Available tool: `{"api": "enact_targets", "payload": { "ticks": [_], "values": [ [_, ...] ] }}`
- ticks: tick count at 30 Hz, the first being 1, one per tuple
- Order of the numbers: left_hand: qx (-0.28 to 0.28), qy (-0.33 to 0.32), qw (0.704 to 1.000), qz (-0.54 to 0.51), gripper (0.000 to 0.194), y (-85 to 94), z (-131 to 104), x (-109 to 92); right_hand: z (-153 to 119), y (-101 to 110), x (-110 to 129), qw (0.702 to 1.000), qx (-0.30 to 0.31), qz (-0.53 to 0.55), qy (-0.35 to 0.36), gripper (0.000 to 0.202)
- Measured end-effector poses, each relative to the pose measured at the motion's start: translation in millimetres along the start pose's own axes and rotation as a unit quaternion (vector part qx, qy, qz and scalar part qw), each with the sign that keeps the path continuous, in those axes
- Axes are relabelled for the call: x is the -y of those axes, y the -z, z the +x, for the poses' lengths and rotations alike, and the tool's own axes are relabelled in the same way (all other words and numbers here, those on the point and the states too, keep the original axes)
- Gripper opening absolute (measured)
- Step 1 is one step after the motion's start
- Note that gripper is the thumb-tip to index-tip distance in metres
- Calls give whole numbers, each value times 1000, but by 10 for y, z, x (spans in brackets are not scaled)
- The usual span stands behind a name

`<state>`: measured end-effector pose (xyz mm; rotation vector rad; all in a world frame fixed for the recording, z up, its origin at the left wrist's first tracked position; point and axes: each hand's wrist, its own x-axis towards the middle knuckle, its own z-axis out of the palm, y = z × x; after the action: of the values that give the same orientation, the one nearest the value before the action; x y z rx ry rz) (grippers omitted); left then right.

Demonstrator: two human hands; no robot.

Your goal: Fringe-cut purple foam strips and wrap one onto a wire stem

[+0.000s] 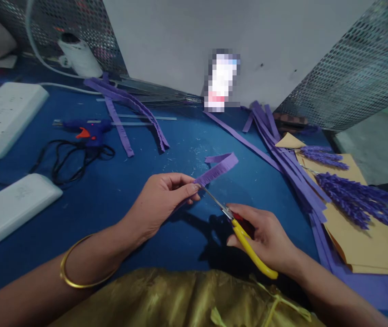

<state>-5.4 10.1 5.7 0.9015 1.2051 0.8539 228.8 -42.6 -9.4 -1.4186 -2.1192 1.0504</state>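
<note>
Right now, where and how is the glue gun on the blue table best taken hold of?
Probably by the blue handle, coming from the near right. The glue gun lies on its side, handle toward the near side, its nozzle pointing left, away from that approach. The orange trigger is left of the handle; black cord tangles around the handle's end, so keep fingers clear of its loops.
</note>
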Motion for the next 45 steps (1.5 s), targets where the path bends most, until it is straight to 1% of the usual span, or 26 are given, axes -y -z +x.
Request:
{"api": "enact_targets", "payload": {
  "ticks": [12, 19, 23, 29, 35, 40, 45],
  "values": [
    [6, -1, 1000, -16, 11, -7, -9, 18, -16, 15, 30, 1000, 11, -24, 12, 38],
    [13, -1, 1000, -25, 11, 14, 3, 38, -32, 9, 21, 999, 7, -41, 20, 38],
    [25, -1, 1000, -13, 11, 16, 4, 43, -25, 3, 13, 998, -2, -53, 20, 37],
    [41, 3, 999, -11, 11, 11, 1, 49, 3, 17, 29, 999, 15, -44, 17, 38],
    [28, 3, 1000, 11, 11, 0, -25, 18, -6, 21, 31, 999, 11, -45, 15, 39],
    [27, -12, 999, 38, 14, -7, -32, -18, -3, 18, 29, 999, 19, -29, 11, 36],
    [12, -22, 998, 54, 14, -26, -33, -14, -4, 3, 18, 1000, 16, -18, 2, 36]
  ]
}}
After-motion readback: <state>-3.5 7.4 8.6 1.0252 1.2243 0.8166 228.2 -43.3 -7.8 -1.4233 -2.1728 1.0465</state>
